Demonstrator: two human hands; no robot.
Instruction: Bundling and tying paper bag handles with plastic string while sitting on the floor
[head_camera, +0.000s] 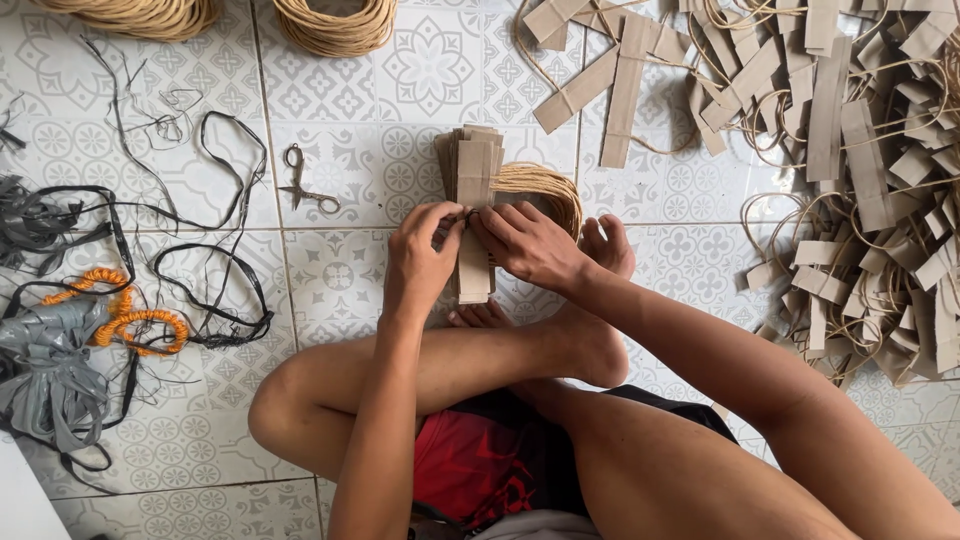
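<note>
A stack of brown cardboard strips (472, 165) lies on the patterned tile floor in front of my crossed legs, with looped tan cord handles (545, 187) sticking out on its right side. My left hand (424, 252) and my right hand (525, 244) meet over the middle of the stack, fingers pinched on the strips and cord. My bare feet rest just below and to the right of the stack.
Small scissors (305, 185) lie left of the stack. A big heap of cardboard strips with cord handles (860, 170) fills the right. Coils of tan cord (335, 25) sit at the top. Black straps (215, 250), grey plastic (45, 370) and orange cord (130, 315) lie at left.
</note>
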